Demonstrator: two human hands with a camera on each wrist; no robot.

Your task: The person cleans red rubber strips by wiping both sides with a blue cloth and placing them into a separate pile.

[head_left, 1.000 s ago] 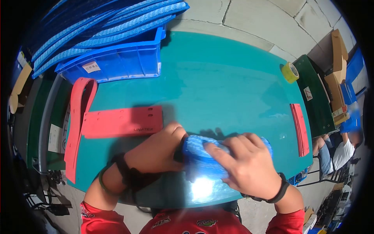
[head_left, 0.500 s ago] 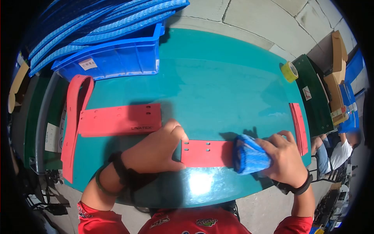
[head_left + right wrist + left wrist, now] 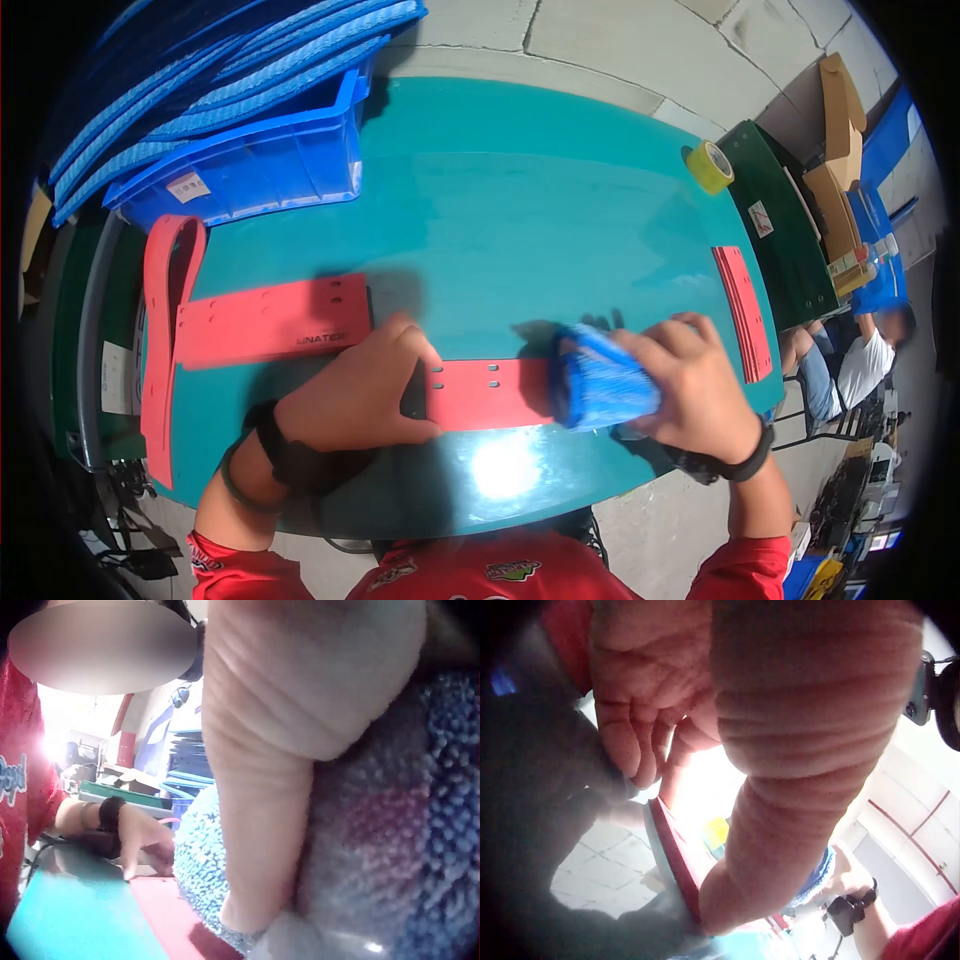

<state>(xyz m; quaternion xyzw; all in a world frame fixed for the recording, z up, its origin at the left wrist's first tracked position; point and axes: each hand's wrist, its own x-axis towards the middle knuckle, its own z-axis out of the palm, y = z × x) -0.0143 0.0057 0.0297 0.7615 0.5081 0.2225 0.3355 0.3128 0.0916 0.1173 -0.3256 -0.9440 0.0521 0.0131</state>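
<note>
In the head view a red strip (image 3: 490,395) with slots lies near the table's front edge. My left hand (image 3: 345,392) holds its left end, thumb and forefinger spread across the width to the two corners; the left wrist view shows my left hand (image 3: 795,720) at the strip's edge (image 3: 676,859). Folded blue cloth (image 3: 608,382) covers the strip's right part, gripped by my right hand (image 3: 695,395). Up close in the right wrist view, the thumb of my right hand (image 3: 262,772) presses into the cloth (image 3: 199,851), beside the strip (image 3: 165,904).
A red stack marked LINATEX (image 3: 270,322) and a looped red band (image 3: 158,350) lie left. Behind them stands a blue crate (image 3: 270,165) under blue pads (image 3: 230,90). Yellow tape (image 3: 712,167) and more red strips (image 3: 742,315) are at right. A person (image 3: 865,370) sits beyond.
The cloth has slid right with my right hand, uncovering the strip's left part; over the last half second it stays near the same spot. My left hand keeps the left end. The head view has shifted.
</note>
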